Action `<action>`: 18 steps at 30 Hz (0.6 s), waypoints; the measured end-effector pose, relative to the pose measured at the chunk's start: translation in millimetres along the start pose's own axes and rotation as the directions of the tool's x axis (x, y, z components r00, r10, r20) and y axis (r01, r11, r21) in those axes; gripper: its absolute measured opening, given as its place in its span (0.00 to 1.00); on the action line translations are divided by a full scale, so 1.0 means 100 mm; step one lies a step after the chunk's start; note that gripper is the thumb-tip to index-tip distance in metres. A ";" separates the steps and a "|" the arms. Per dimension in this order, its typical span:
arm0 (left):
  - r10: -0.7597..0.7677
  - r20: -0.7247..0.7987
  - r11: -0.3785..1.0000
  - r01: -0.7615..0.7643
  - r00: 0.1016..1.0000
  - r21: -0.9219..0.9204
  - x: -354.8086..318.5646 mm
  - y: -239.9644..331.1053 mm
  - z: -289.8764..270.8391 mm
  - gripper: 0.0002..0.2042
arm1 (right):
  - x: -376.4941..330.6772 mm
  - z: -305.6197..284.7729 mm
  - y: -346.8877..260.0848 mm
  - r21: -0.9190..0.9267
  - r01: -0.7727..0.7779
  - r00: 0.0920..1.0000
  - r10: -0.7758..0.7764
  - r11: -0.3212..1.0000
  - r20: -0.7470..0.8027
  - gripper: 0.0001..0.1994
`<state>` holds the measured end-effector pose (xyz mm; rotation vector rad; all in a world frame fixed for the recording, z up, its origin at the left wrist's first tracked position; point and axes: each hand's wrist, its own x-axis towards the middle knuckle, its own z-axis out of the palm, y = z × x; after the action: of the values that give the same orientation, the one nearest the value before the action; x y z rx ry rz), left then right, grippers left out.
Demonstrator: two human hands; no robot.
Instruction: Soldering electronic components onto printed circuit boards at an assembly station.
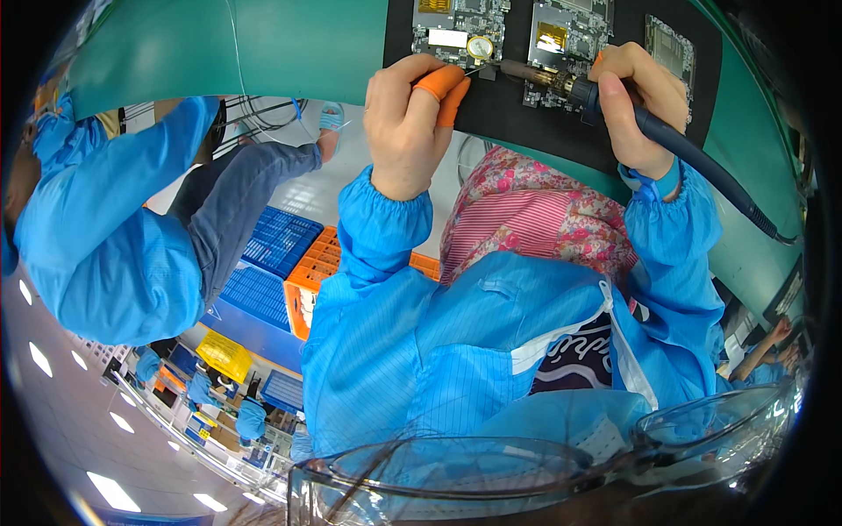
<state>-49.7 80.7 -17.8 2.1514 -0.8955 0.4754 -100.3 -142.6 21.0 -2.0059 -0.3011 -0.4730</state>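
My right hand is closed around a soldering iron with a dark handle and cable. The iron's tip points left, to the lower edge of a circuit board that carries a round coin-shaped part. My left hand wears orange finger cots and pinches close to that same edge. A thin wire-like end shows at its fingertips, too small to name for certain. A second circuit board lies partly under the iron, and a third board sits beyond my right hand.
The boards rest on a black mat over a green work surface. Close on my left sits a person in a blue coat. Blue crates and an orange crate stand below. Loose cables hang by the table edge.
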 end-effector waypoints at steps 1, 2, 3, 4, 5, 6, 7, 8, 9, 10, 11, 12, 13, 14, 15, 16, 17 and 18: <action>0.015 0.028 1.000 -0.015 0.999 -0.017 0.01 0.00 0.00 0.13 | 0.00 0.00 0.00 0.008 -0.008 1.000 0.008 1.000 -0.001 0.03; 0.016 0.028 1.000 -0.015 0.999 -0.017 0.01 0.00 0.00 0.13 | 0.00 0.00 0.00 0.021 -0.014 1.000 0.014 1.000 -0.011 0.03; 0.001 0.061 1.000 0.000 0.998 -0.011 0.01 0.01 0.00 0.14 | 0.00 0.00 0.00 0.015 -0.016 1.000 0.016 1.000 -0.002 0.03; -0.015 0.095 1.000 0.015 0.995 -0.005 0.01 0.02 0.01 0.15 | 0.00 -0.01 0.00 0.007 -0.003 1.000 0.003 1.000 0.004 0.03; -0.014 0.095 1.000 0.015 0.995 -0.005 0.02 0.01 0.00 0.15 | 0.00 -0.01 0.00 0.005 0.010 1.000 -0.010 1.000 0.003 0.03; 0.011 0.159 0.998 -0.021 0.987 0.061 0.02 0.00 -0.03 0.16 | 0.00 -0.01 0.00 -0.001 0.010 1.000 -0.010 1.000 0.012 0.03; 0.031 0.225 0.990 -0.060 0.974 0.124 0.02 -0.01 -0.04 0.16 | 0.00 -0.02 -0.01 -0.001 0.002 1.000 -0.002 1.000 0.013 0.03; 0.030 0.225 0.991 -0.059 0.974 0.123 0.04 -0.02 -0.04 0.16 | 0.02 -0.02 -0.01 0.004 -0.006 1.000 0.006 1.000 0.006 0.03; 0.040 0.203 0.991 -0.065 0.978 0.115 0.05 -0.03 -0.03 0.15 | 0.02 -0.03 -0.02 -0.001 -0.009 1.000 0.009 1.000 0.015 0.03; 0.053 0.184 0.992 -0.074 0.981 0.106 0.06 -0.04 -0.02 0.14 | 0.02 -0.03 -0.02 -0.006 -0.011 1.000 0.011 1.000 0.020 0.03; 0.052 0.182 0.991 -0.073 0.982 0.108 0.05 -0.03 -0.02 0.14 | 0.00 -0.04 -0.02 -0.011 -0.012 1.000 0.012 1.000 0.025 0.03; 0.046 0.184 0.992 -0.067 0.982 0.106 0.05 -0.03 -0.02 0.14 | -0.03 -0.05 -0.04 -0.011 -0.013 1.000 0.013 1.000 0.024 0.03; 0.045 0.189 0.992 -0.066 0.981 0.104 0.05 -0.03 -0.02 0.14 | -0.06 -0.07 -0.07 0.020 -0.092 0.996 0.092 0.996 0.023 0.05; 0.041 0.186 0.993 -0.061 0.982 0.104 0.05 -0.03 -0.02 0.14 | -0.09 -0.08 -0.08 0.058 -0.194 0.981 0.193 0.979 0.024 0.07; 0.048 0.186 0.993 -0.068 0.981 0.101 0.05 -0.03 -0.02 0.14 | -0.09 -0.10 -0.06 0.052 -0.170 0.985 0.169 0.984 0.024 0.07; 0.065 0.186 0.991 -0.085 0.980 0.099 0.06 -0.03 -0.02 0.15 | -0.08 -0.12 -0.03 0.091 -0.139 0.990 0.140 0.986 -0.008 0.07; 0.055 0.185 0.992 -0.074 0.981 0.099 0.04 -0.02 -0.03 0.15 | -0.08 -0.12 -0.01 0.128 -0.106 0.993 0.112 0.986 -0.041 0.07; -0.010 0.217 0.998 -0.003 0.976 0.061 0.01 -0.01 -0.06 0.17 | -0.10 -0.12 0.00 0.128 -0.106 0.993 0.112 0.986 -0.041 0.07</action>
<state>-49.0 85.2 -13.6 2.2919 -1.0075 0.2718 -111.5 -153.1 21.5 -1.8744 -0.1857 -0.4218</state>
